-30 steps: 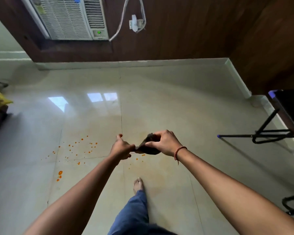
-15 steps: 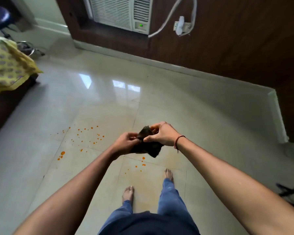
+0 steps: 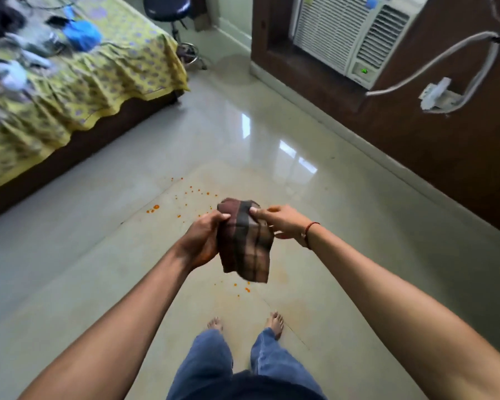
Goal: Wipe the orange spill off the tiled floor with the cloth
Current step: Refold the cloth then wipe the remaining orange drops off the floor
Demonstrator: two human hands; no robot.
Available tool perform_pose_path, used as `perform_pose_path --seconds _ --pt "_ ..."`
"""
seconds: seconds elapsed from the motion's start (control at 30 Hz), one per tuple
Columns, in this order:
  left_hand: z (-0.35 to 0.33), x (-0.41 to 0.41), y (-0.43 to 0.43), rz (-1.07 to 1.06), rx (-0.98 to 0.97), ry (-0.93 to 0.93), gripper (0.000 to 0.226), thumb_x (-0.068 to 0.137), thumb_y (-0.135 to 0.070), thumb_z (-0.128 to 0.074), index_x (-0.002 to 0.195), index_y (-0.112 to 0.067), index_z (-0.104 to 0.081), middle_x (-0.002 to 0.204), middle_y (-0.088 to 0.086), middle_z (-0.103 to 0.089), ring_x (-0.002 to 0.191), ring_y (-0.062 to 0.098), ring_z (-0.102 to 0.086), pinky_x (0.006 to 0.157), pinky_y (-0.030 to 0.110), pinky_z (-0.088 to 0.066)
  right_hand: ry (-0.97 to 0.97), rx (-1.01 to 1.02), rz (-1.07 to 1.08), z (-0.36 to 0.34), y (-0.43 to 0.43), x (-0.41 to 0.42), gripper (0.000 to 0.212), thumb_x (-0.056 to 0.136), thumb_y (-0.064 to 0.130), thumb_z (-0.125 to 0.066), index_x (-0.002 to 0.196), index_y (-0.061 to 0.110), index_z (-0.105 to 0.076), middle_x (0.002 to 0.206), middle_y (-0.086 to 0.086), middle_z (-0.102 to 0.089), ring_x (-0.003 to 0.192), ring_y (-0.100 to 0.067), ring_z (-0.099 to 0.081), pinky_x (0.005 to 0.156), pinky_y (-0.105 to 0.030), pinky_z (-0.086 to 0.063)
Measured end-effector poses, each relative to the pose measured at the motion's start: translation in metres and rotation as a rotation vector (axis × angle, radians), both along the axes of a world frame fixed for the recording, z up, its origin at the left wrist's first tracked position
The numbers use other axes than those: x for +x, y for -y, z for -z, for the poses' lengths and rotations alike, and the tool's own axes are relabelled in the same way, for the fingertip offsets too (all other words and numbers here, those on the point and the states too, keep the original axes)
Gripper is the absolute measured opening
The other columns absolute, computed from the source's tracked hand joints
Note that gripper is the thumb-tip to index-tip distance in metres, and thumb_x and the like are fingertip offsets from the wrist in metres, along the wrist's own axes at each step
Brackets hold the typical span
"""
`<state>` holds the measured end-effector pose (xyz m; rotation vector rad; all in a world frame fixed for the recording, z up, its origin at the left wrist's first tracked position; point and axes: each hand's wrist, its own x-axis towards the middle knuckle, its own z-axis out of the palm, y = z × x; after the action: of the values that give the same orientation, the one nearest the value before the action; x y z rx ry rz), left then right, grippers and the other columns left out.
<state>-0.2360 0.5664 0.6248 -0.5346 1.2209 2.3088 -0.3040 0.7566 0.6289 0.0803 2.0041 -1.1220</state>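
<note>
The orange spill lies as scattered droplets on the tiled floor, below and beyond the hands, mostly toward the person's left, with a few spots nearer the feet. Both the left hand and the right hand grip the hanging cloth, held well above the tiles; the left hand is likely nearer the main scatter.

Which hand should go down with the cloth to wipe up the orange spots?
Probably the left hand: it wraps the cloth fully, and most orange spots lie on its side. The right hand only pinches the top.
</note>
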Motion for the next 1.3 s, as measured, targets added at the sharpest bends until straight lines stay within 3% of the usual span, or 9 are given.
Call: perform_pose_path --seconds 0.13,0.23,0.4,0.53,0.67,0.97,1.03,1.13,1.3 --pt "0.002 0.01 -0.011 -0.219 0.065 0.042 0.03 0.095 -0.008 -0.037 0.116 -0.002 -0.058 0.1 0.015 -0.069 0.088 0.022 -0.068 0.072 0.028 -0.056 0.294 -0.172 0.198 0.008 -0.005 0.014 0.034 0.085 0.047 -0.066 0.089 0.013 -0.065 0.085 -0.004 -0.068 0.074 -0.018 -0.066 0.072 -0.03 -0.052" --pt "0.018 0.019 -0.014 -0.313 -0.018 0.049 0.026 0.093 0.002 -0.043 0.116 -0.005 -0.055 0.103 0.018 -0.064 0.086 0.021 -0.067 0.075 0.029 -0.056 0.274 -0.347 0.362 0.017 -0.004 0.023 0.006 0.089 0.017 -0.066 0.086 0.015 -0.061 0.082 -0.003 -0.062 0.069 -0.013 -0.06 0.067 -0.025 -0.047" --pt "0.02 0.037 -0.01 -0.125 -0.002 0.035 0.033 0.095 -0.009 -0.052 0.127 -0.006 -0.051 0.116 0.018 -0.064 0.101 0.027 -0.064 0.081 0.034 -0.055 0.102 -0.457 0.438 0.014 0.002 0.034 0.012 0.091 0.003 -0.058 0.092 0.015 -0.06 0.087 -0.002 -0.066 0.075 -0.017 -0.064 0.069 -0.032 -0.055" --pt "0.017 0.048 -0.006 -0.096 -0.072 -0.027 0.034 0.092 0.001 -0.054 0.124 -0.011 -0.05 0.12 0.015 -0.064 0.105 0.027 -0.064 0.093 0.04 -0.051 -0.155 -0.237 0.301 0.012 0.012 0.045 0.008 0.09 0.015 -0.065 0.096 0.013 -0.061 0.095 -0.007 -0.068 0.082 -0.02 -0.064 0.073 -0.035 -0.056" --pt "0.021 0.047 -0.004 -0.329 -0.055 -0.086 0.032 0.094 0.007 -0.047 0.119 -0.011 -0.053 0.109 0.01 -0.066 0.09 0.021 -0.067 0.077 0.031 -0.057 0.125 -0.403 0.327 0.018 0.022 0.062 0.036 0.087 0.042 -0.065 0.11 0.015 -0.06 0.107 -0.003 -0.066 0.099 -0.019 -0.061 0.088 -0.035 -0.046" --pt "0.064 0.059 0.02 -0.426 -0.123 0.097 0.039 0.096 -0.003 -0.049 0.135 -0.007 -0.046 0.117 0.014 -0.065 0.094 0.023 -0.068 0.073 0.032 -0.057 0.434 -0.373 0.399 0.048 0.038 0.075 0.016 0.085 0.007 -0.069 0.098 -0.002 -0.067 0.088 -0.01 -0.07 0.07 -0.018 -0.067 0.067 -0.03 -0.059" --pt "0.068 0.061 0.026 -0.327 -0.035 0.169 0.05 0.092 -0.016 -0.06 0.138 -0.01 -0.041 0.123 0.016 -0.063 0.104 0.026 -0.066 0.077 0.036 -0.056 0.359 -0.318 0.407 0.054 0.041 0.075 0.027 0.085 0.007 -0.069 0.11 0.0 -0.061 0.091 -0.009 -0.066 0.074 -0.018 -0.064 0.069 -0.032 -0.056" --pt "0.066 0.065 0.031 -0.008 -0.292 0.245 0.066 0.086 -0.024 -0.07 0.14 -0.008 -0.036 0.126 0.013 -0.058 0.103 0.023 -0.064 0.072 0.034 -0.054 0.15 -0.178 0.372 0.063 0.041 0.072 0.044 0.084 0.016 -0.071 0.124 0.008 -0.053 0.102 -0.01 -0.064 0.09 -0.021 -0.061 0.078 -0.033 -0.052" --pt "0.073 0.06 0.028 -0.105 -0.507 0.045 0.041 0.082 -0.005 -0.071 0.118 -0.019 -0.059 0.117 0.016 -0.063 0.102 0.025 -0.065 0.075 0.03 -0.056 0.17 -0.313 0.405 0.064 0.036 0.067 0.038 0.083 -0.004 -0.066 0.118 0.009 -0.058 0.103 -0.013 -0.062 0.092 -0.028 -0.066 0.087 -0.039 -0.056"
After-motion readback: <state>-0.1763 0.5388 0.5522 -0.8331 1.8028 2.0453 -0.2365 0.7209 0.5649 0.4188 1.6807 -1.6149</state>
